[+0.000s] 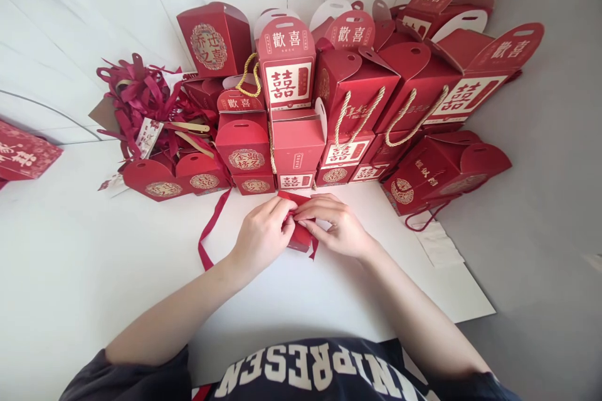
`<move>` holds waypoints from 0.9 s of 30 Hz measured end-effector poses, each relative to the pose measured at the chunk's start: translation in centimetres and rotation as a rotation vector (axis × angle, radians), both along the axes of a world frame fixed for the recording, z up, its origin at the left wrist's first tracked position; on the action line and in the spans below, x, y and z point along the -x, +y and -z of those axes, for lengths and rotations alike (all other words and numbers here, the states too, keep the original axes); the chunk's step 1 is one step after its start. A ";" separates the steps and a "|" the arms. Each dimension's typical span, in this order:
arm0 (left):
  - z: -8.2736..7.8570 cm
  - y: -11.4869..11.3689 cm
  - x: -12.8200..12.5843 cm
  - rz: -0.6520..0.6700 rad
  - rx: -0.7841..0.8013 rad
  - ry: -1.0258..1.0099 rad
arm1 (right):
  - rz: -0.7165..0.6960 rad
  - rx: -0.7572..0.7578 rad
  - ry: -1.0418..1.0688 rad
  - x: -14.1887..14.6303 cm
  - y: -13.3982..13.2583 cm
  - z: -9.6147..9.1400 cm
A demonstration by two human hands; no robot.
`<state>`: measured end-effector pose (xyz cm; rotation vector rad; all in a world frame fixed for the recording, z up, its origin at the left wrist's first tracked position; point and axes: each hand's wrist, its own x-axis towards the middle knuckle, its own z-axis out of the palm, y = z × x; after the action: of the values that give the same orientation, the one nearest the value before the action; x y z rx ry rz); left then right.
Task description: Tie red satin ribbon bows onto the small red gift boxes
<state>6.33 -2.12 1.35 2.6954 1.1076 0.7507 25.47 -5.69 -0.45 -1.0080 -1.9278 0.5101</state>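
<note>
The fingertips (286, 214) of the left hand (263, 235) and those of the right hand (339, 225) meet, pinched closed on the top of a small red box (301, 240). The box sits on the white sheet (94, 276) just in front of the person. Whether the fingers grip the card edge or the red ribbon (210, 232) crossing it is hidden by the knuckles.

The ribbon trails loose to the left and curls back on the sheet, and a short end shows under the right hand.

The likeliest slip, as I judge it, is at the pinch. The ribbon looks smooth (satin, by its sheen), so an uneven pull from either hand could draw it free or tip the light box over. Squeezing harder could dent the thin card.

Just beyond the knuckles stands a wall of stacked red gift boxes (286, 69), some with gold rope handles (358, 114), beside a tangle of spare ribbons (141, 97). A forward jerk of either hand could knock the front row, and the leaning upper boxes might then slide down.
</note>
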 end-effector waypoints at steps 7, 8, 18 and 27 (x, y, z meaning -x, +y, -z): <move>0.1 0.7 0.4 0.046 0.003 -0.072 | 0.087 0.213 0.054 -0.8 1.8 -1.3; 0.1 0.8 0.5 0.057 0.012 -0.073 | 0.073 0.226 0.033 -0.8 2.2 -1.2; 0.5 0.9 1.2 0.108 -0.005 -0.116 | -0.238 0.547 0.226 -0.8 3.4 -0.6; -0.4 1.2 1.6 -0.161 -0.140 0.057 | -0.222 0.636 0.340 -0.9 3.6 -0.3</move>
<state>4.68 -0.89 1.72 2.7831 1.3471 0.8095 26.34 -2.09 -0.15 -1.0048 -1.5986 1.3905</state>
